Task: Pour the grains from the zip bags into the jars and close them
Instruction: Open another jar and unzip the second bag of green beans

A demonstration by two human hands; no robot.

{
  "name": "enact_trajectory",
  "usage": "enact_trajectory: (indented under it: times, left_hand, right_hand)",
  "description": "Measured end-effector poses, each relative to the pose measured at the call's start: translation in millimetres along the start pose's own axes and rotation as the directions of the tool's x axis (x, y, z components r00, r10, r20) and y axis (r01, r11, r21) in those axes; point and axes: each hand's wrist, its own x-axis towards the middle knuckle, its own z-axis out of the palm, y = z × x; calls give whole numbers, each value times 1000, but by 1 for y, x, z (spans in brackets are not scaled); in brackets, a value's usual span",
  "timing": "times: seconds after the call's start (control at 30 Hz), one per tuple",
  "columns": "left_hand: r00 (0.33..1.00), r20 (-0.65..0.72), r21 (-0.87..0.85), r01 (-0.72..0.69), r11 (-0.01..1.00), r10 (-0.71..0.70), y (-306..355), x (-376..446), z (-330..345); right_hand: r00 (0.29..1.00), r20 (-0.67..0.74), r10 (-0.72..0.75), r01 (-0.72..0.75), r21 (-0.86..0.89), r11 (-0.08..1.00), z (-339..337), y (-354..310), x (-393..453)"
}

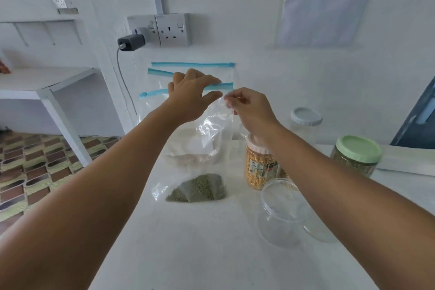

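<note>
Head view: both hands, arms outstretched, left hand (pixel 191 93) and right hand (pixel 249 107), pinch zip bag (pixel 211 125) top.

White table (pixel 188 254) bears zip bags (pixel 197 188) and jars (pixel 280 212).

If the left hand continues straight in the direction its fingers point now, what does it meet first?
Probably the right hand: the left hand, gripping the zip bag, points right toward it. Depth is unclear.

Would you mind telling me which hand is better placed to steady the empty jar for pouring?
The right hand: the empty jar stands open under the right forearm, while the left hand grips the bag's zip.
</note>
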Motion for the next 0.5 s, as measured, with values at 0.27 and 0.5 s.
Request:
enact_trajectory:
  times: [0.27, 0.5]
  left_hand:
    - [997, -57, 33, -42, 999, 44, 9, -22, 5]
    - [999, -39, 132, -12, 991, 17, -26, -32, -13]
  right_hand:
    - [982, 74, -177, 188, -203, 961, -16, -9, -18]
    - [951, 67, -302, 308, -300, 903, -29, -2, -23]
